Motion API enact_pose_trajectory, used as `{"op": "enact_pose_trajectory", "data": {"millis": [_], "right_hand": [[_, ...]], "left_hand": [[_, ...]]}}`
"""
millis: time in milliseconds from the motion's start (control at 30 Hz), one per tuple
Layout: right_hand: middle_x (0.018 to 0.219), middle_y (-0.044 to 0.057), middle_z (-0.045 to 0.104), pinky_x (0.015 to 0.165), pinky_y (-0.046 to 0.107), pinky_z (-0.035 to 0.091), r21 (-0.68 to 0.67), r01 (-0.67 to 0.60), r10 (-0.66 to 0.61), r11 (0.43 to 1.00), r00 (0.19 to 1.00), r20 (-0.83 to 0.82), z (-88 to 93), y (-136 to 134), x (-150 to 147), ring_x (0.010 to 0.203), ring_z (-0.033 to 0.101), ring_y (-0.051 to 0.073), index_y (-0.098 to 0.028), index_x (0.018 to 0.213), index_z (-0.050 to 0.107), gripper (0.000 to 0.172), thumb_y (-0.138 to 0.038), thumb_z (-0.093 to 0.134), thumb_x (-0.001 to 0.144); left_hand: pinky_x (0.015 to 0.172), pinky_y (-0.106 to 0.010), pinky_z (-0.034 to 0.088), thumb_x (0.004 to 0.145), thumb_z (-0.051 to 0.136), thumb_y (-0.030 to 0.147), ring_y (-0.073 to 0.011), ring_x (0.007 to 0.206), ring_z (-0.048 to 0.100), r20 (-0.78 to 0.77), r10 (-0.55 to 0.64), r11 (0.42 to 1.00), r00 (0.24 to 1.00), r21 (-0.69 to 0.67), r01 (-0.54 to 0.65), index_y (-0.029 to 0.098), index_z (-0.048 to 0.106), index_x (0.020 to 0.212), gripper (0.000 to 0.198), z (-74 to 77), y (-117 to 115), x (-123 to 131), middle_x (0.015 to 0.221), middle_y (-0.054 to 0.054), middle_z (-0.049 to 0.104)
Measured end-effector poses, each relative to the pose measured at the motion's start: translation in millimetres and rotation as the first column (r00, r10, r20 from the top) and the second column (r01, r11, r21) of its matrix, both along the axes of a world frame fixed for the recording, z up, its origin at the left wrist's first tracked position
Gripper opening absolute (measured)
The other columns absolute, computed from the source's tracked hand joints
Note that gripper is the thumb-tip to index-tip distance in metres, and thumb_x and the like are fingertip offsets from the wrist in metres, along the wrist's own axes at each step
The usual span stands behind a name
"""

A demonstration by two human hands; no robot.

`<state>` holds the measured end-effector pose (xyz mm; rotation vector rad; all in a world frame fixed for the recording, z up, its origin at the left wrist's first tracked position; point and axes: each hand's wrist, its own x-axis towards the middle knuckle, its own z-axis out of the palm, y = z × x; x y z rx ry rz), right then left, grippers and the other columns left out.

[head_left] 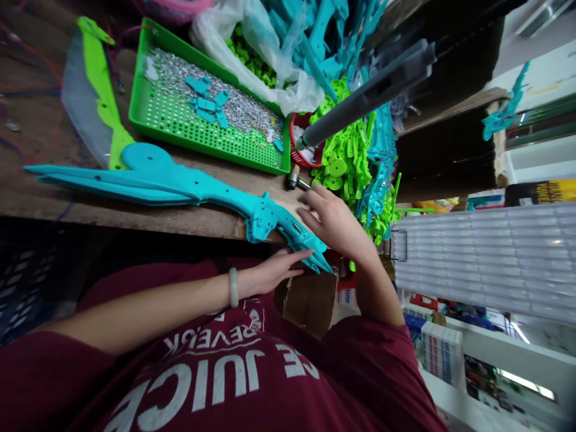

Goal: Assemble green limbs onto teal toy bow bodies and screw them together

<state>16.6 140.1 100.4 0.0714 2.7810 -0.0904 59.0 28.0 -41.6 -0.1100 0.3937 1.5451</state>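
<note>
A long blue plastic toy sword (193,186) lies along the front edge of the wooden table (180,222), its handle end toward the right. My left hand (274,271), with a pale bangle on the wrist, rests against the handle's lower tip, fingers stretched out. Above the handle is my right hand (330,219), fingers bent, beside a small metal-headed tool (294,180); whether it touches the tool or holds a small part cannot be made out. A grey screwdriver-like tool (369,90) hangs slantwise, its tip over a small red basket (294,129).
A green tray (180,135) holds silvery small parts and blue pieces. Behind it sits a white plastic bag (252,36) with green parts. Green parts (346,156) and blue parts (315,30) are heaped behind and right. A green-and-clear blade piece (101,90) lies left. A cardboard box (310,300) stands below.
</note>
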Motion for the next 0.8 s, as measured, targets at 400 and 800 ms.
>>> {"op": "enact_pose_trajectory", "data": {"millis": [400, 800], "right_hand": [[0.087, 0.005, 0.062, 0.073, 0.028, 0.047, -0.573, 0.291, -0.508, 0.766, 0.820, -0.263, -41.7, 18.6, 178.3, 0.080, 0.058, 0.016, -0.017, 0.098, 0.064, 0.017, -0.031, 0.053, 0.101], [0.117, 0.015, 0.061, 0.084, 0.038, 0.051, -0.245, 0.076, -0.185, 0.966, 0.867, -0.463, -75.8, 66.0, 195.1, 0.101, 0.056, 0.023, -0.015, 0.122, 0.059, 0.027, -0.019, 0.054, 0.096]], "left_hand": [[0.111, -0.044, 0.043, 0.090, 0.070, 0.044, -0.0268, 0.131, 0.054, -0.044, -0.094, 0.982, 0.995, -0.171, 0.085, 0.023, 0.070, 0.118, 0.035, 12.0, -4.8, 5.9, 0.135, -0.007, 0.065], [0.083, -0.027, 0.058, 0.082, 0.079, 0.040, -0.0189, 0.111, 0.064, -0.229, -0.071, 0.825, 0.971, -0.560, -0.072, 0.026, 0.072, 0.112, 0.034, 32.4, 3.1, 25.3, 0.123, -0.001, 0.070]]}}
